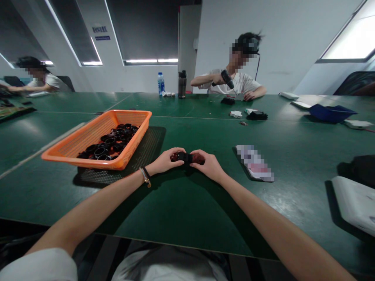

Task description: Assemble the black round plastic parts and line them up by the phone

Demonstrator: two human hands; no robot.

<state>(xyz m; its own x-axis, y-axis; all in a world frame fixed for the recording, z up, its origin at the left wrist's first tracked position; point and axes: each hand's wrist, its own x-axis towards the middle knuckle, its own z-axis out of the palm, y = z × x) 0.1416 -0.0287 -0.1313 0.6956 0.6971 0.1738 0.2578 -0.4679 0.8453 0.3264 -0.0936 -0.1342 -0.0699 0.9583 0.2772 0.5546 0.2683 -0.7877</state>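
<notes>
Between my two hands, just above the green table, is a small part with a black middle point(185, 157) and dark reddish ends; its exact kind is not clear. My left hand point(164, 160) grips its left end, thumb below and fingers above. On its right end, my right hand point(211, 167) is closed in a similar pinch. Whether this is one piece or several joined together, I cannot tell. To the left of my hands stands an orange plastic basket point(61, 155) holding many glossy black ring-shaped parts point(109, 141).
Right of my hands lies a phone point(254, 162), its screen blurred. A white case point(356, 201) sits at the right edge, a blue tray point(331, 112) farther back. Across the green table point(187, 218), a person holds a power drill point(227, 79). A bottle point(161, 83) and dark tumbler point(182, 84) stand nearby.
</notes>
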